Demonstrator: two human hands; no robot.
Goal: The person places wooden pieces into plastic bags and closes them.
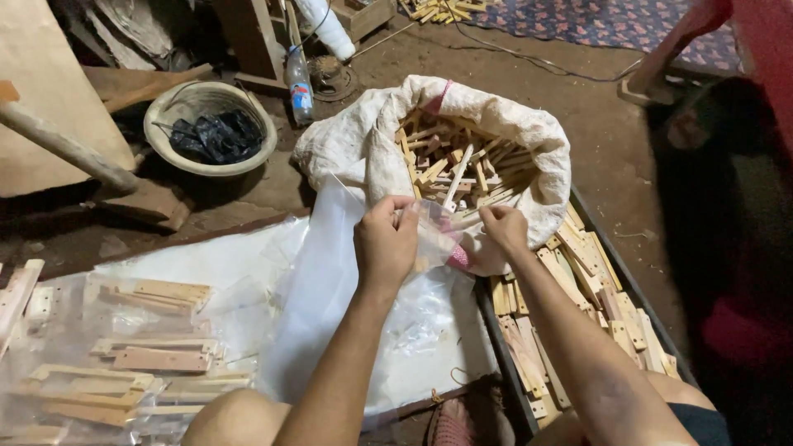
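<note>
My left hand (386,239) and my right hand (504,228) pinch the top edge of a small clear plastic bag (435,232) between them, just in front of a white woven sack (372,136). The sack stands open and is full of short wooden sticks (459,161). A larger sheet of clear plastic (322,289) hangs below my left hand. What the small bag holds cannot be made out.
A dark tray (570,289) of wooden pieces lies at the right. Clear bags packed with wooden pieces (149,355) lie on the left. A pale basin (211,128) with black plastic, a plastic bottle (299,83) and a wooden board (41,99) stand farther back.
</note>
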